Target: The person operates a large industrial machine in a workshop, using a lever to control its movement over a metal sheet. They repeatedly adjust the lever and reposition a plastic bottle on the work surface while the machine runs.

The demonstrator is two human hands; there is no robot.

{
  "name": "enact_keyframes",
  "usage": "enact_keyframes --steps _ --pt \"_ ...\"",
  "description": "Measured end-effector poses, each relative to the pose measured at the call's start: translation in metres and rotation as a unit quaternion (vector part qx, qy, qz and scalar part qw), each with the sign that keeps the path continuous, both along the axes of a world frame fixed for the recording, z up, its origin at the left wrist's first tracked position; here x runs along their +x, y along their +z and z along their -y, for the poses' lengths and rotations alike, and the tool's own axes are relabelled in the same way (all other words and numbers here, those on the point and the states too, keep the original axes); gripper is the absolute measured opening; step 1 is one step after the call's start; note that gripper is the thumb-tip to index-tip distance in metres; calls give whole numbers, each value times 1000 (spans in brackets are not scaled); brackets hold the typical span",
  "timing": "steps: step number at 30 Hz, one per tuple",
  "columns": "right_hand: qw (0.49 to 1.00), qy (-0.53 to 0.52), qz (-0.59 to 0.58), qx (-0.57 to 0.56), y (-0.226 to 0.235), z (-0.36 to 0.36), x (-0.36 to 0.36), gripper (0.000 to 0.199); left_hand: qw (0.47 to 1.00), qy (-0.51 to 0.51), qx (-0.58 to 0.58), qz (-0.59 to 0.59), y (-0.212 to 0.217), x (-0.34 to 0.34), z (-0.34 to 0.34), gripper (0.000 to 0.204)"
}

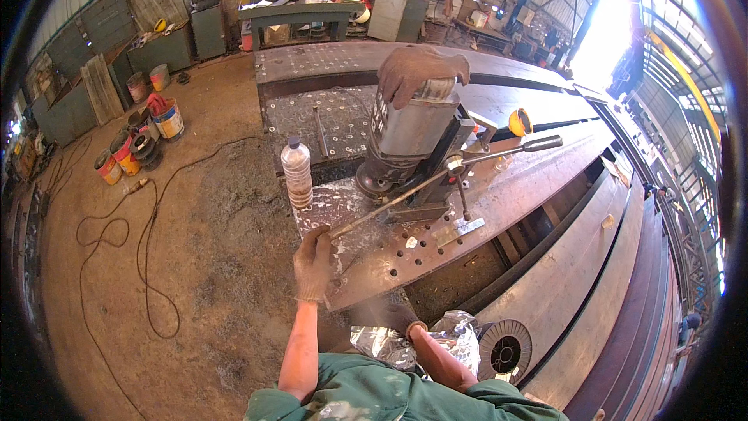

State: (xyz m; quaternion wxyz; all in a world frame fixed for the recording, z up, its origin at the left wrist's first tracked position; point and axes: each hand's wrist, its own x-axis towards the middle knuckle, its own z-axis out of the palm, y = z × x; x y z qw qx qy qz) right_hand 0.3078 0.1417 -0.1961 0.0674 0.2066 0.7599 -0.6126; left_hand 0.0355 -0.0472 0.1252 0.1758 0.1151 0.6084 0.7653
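A grey magnetic drill [413,125] stands upright on a steel beam [374,265] drilled with several holes. My left hand [313,261], in a brown work glove, is closed at the near end of the drill's long feed lever [389,204]. Another lever [514,150] with a black grip points right from the hub. My right hand [399,316], also gloved, is low beside the beam's near edge, next to crumpled silver sheeting [460,335]; its fingers are dark and blurred. A brown glove [421,72] drapes over the drill's top. Left of the drill stands a clear plastic bottle [297,173].
A wire spool [505,347] lies right of the sheeting. An orange cup-shaped object [520,122] rests behind the drill. Long steel beams [561,273] with gaps between them extend right. A cable [148,265] snakes across the floor at left, near several paint buckets [165,118].
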Motion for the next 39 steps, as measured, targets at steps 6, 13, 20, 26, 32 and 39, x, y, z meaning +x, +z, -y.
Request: enact_keyframes --steps 6,13,20,26,32,39 --pt "1000 -9 -15 24 11 7 -3 24 1000 2 7 13 4 3 1 32" --pt "998 -16 -32 51 15 11 -6 24 1000 6 -21 3 3 1 2 33" --pt "1000 0 5 -7 -7 -1 1 28 1000 0 -22 1 6 2 1 33" --pt "997 10 34 62 -5 -2 -2 24 999 3 -32 -5 6 2 1 32" --pt "999 -18 24 16 3 1 -3 22 999 -1 -41 -8 4 2 3 31" --pt "997 8 14 72 -13 -3 0 24 999 5 -35 -16 -1 2 2 31"
